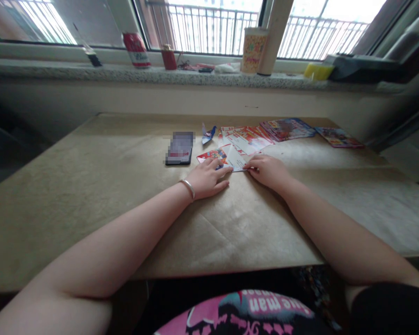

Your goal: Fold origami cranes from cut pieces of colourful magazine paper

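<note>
A partly folded sheet of printed paper [235, 158], white with a red and colourful printed part, lies flat on the table before me. My left hand [211, 178], with a silver bangle at the wrist, rests on its left part, fingers spread and pressing down. At the sheet's right corner, my right hand [265, 170] pinches the edge between thumb and fingers. Just beyond the sheet stands a small blue and white folded paper figure [208, 134]. To its left lies a phone [179, 148] with a blurred screen.
Red and white printed sheets [249, 138] lie behind the folded paper, with colourful leaflets [288, 129] farther right. On the windowsill [195, 79] stand a red can [136, 50], a red bottle [168, 57], a patterned paper cup [253, 50] and a yellow block [317, 71].
</note>
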A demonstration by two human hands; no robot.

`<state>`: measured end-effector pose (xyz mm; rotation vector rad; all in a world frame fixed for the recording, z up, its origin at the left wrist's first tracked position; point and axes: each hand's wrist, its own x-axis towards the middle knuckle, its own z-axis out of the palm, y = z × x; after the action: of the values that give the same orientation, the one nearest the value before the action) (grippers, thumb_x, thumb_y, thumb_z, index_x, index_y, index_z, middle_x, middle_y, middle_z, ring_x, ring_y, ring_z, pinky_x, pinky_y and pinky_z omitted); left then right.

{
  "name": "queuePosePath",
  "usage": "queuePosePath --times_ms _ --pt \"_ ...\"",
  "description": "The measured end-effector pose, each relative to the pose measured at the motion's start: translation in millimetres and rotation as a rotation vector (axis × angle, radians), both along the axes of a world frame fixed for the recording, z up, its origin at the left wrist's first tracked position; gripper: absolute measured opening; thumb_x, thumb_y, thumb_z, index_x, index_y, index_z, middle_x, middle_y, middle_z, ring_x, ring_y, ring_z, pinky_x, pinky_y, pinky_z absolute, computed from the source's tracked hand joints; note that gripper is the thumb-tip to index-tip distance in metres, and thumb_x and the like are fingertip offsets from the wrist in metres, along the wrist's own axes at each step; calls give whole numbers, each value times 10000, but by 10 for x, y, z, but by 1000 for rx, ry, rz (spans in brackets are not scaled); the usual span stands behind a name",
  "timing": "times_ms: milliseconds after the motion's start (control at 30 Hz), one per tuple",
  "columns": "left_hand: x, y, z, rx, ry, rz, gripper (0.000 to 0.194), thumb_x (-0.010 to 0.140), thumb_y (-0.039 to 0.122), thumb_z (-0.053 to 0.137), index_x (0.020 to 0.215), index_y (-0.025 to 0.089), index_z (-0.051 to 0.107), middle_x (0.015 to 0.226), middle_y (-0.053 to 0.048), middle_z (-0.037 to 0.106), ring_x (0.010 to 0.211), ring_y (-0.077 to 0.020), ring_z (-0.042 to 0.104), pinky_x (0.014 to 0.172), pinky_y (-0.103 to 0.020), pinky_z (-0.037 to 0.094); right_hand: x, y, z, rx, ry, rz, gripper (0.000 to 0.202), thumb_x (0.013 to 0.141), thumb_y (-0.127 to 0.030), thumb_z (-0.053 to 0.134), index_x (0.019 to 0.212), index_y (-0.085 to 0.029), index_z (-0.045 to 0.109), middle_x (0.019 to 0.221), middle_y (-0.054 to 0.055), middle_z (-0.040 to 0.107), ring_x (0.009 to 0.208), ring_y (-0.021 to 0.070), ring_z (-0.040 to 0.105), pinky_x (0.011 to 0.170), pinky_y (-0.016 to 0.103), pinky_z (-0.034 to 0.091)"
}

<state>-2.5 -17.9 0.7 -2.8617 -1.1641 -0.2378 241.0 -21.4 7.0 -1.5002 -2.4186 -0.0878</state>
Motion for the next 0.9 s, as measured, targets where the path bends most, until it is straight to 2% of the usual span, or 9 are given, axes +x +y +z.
queuePosePath --times_ms 100,200,333,567,733,900 --pt "2 -3 -1 0 -4 3 481 943 483 432 1385 300 488 1305 -74 516 1197 -269 452 1072 -419 343 22 -6 7 4 -9 -12 252 877 -210 536 970 -268 763 1034 36 719 955 195 631 787 297 472" --pt "9 -10 4 -5 -2 9 475 942 475 431 1380 300 488 1302 -74 517 1189 -264 460 1062 -416 353 -13 -7 14 48 -18 69 255 886 -213 536 994 -259 762 1031 44 714 992 209 593 859 314 452" --pt "20 -17 11 0 -1 10 477 940 473 434 1377 293 492 1296 -84 519 1188 -270 460 1055 -417 359 -97 -15 19 60 -63 154 289 905 -197 506 1010 -259 768 994 58 709 942 213 560 887 338 431" --pt "14 -7 -9 -18 -1 21 477 943 483 422 1385 312 474 1313 -67 509 1208 -262 448 1063 -412 346 -26 29 -25 -13 -2 134 284 868 -171 549 1004 -279 774 993 50 698 944 196 582 893 330 448" --pt "15 -10 1 -26 16 29 486 944 472 424 1398 304 466 1335 -75 498 1235 -268 432 1079 -411 340 113 115 -50 -109 61 98 280 836 -173 580 988 -302 777 1000 37 688 904 170 607 813 288 477" --pt "15 -19 21 -57 39 32 499 957 466 395 1424 297 440 1367 -85 472 1264 -267 415 1098 -412 323 207 159 -17 -154 45 124 291 828 -159 573 973 -303 780 1000 23 695 860 145 623 774 256 480"
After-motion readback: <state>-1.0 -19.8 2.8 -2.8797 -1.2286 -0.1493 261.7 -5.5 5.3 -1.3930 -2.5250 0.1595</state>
